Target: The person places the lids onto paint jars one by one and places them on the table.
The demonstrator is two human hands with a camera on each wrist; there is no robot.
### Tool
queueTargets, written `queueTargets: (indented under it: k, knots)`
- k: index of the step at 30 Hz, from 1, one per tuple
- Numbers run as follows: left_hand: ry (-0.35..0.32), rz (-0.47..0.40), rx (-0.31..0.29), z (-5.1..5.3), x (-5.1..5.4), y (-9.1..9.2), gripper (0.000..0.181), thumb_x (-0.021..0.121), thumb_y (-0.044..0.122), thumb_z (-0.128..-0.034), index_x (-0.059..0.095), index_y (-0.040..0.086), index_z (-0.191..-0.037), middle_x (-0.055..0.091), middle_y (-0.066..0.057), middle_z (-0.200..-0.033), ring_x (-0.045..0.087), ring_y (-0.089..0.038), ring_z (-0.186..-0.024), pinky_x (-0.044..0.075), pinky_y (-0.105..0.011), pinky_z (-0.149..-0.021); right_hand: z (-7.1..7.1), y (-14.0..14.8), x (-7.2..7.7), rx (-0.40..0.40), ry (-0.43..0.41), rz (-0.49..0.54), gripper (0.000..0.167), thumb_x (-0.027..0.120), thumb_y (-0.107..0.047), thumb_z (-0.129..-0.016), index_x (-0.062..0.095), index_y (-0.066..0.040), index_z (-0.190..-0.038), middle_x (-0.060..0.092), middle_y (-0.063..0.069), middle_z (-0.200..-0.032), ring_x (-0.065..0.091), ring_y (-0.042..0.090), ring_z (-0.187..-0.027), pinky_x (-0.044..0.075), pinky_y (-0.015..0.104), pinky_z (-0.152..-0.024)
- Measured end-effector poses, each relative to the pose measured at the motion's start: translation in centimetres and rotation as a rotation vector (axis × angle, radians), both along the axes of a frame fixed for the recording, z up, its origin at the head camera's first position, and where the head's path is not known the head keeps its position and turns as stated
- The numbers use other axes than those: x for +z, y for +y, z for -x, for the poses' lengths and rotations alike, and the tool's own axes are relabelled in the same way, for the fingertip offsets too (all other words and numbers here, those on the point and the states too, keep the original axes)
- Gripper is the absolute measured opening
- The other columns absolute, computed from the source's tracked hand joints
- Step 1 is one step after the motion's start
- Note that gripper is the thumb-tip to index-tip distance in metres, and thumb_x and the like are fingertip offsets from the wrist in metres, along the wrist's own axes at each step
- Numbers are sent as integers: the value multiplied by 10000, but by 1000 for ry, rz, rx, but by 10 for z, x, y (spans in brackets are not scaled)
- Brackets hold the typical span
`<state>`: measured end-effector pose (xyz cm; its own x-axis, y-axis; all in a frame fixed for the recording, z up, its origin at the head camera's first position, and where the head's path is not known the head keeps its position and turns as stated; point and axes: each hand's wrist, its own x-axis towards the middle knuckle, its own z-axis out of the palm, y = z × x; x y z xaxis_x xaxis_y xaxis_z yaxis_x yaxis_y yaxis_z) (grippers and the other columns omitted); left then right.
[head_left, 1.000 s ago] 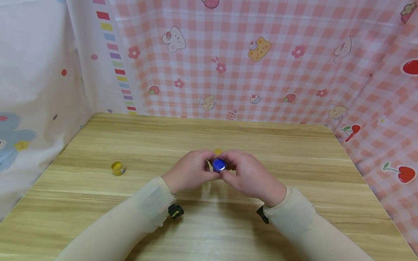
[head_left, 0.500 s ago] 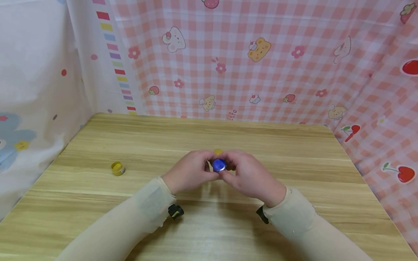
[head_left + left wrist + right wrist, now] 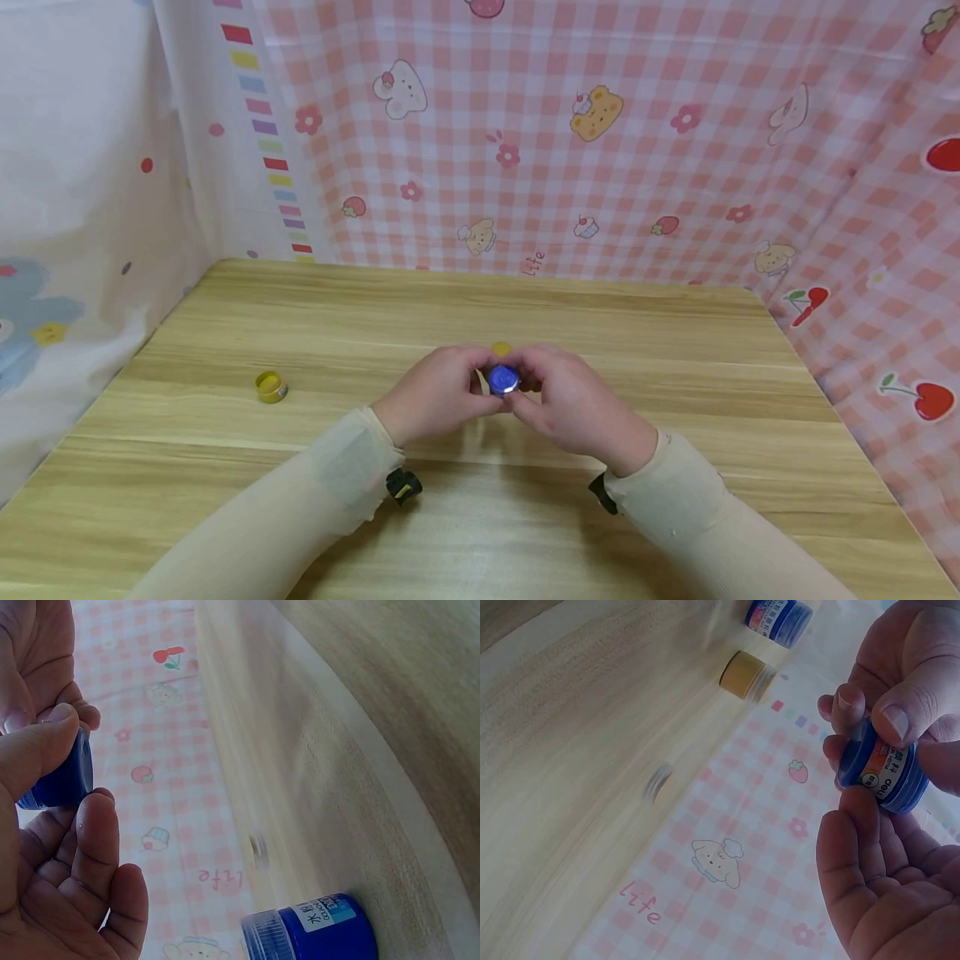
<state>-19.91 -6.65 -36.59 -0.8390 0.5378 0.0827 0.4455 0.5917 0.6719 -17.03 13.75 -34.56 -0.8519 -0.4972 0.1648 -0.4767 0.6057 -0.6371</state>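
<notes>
Both hands hold a small blue jar point(image 3: 503, 380) point(image 3: 64, 784) above the table, its round blue end facing the head camera. From the left, the left hand point(image 3: 435, 396) point(image 3: 907, 671) grips it between thumb and fingers. The right hand point(image 3: 585, 408) point(image 3: 889, 881) pinches it from the other side, thumb near the left thumb. In the right wrist view the jar's label point(image 3: 885, 761) shows between the fingers. Whether its cap is loose, I cannot tell. Just behind the hands lies a small yellow round piece point(image 3: 502, 348) point(image 3: 658, 784), partly hidden in the head view.
A yellow jar point(image 3: 271, 387) point(image 3: 746, 675) stands on the left of the wooden table point(image 3: 375, 308). Another blue jar point(image 3: 780, 621) appears near it in the right wrist view. A labelled blue jar point(image 3: 311, 930) is low in the left wrist view. Patterned cloth point(image 3: 555, 192) borders the table.
The hands and held jar stay in nearly the same place. Only the sheen on the jar's blue end looks slightly different.
</notes>
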Motion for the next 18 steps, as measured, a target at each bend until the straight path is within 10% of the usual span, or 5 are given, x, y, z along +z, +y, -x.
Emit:
queueTargets:
  k: [18]
  knots:
    - [-14, 4, 7, -1, 1, 0, 253, 846, 286, -903, 732, 132, -1068, 670, 48, -852, 603, -106, -709, 520, -268, -636, 0, 0, 1, -8, -23, -1, 254, 767, -105, -952, 688, -43, -1185, 707, 61, -1102, 698, 144, -944, 610, 357, -854]
